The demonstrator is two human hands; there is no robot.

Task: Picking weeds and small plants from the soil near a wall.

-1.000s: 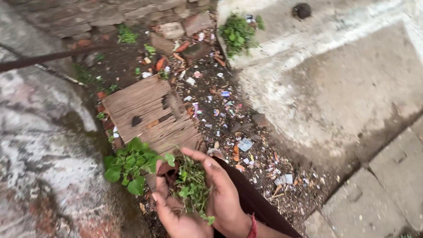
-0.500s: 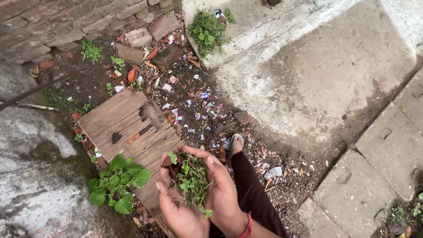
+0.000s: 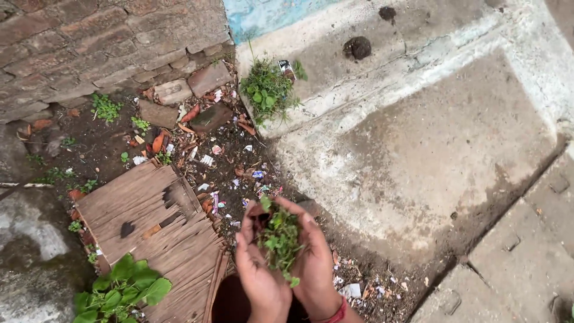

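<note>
Weeds [image 3: 279, 238] sit bunched between both hands, low in the view above littered soil [image 3: 239, 173]. Left hand [image 3: 258, 275] and right hand [image 3: 312, 263] cup together, fingers curled around the clump (a few sprigs hang out below). Just left lies a worn wooden board [image 3: 149, 227], with a leafy plant [image 3: 122, 292] at its near corner and a brick wall [image 3: 89, 42] beyond.

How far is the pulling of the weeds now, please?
Done: a bunch of pulled weeds lies cupped between the left hand and right hand. In hand: both hands hold that bunch. Left: a weed clump at the concrete edge, a leafy plant by the wooden board, and small sprouts near the brick wall.
</note>
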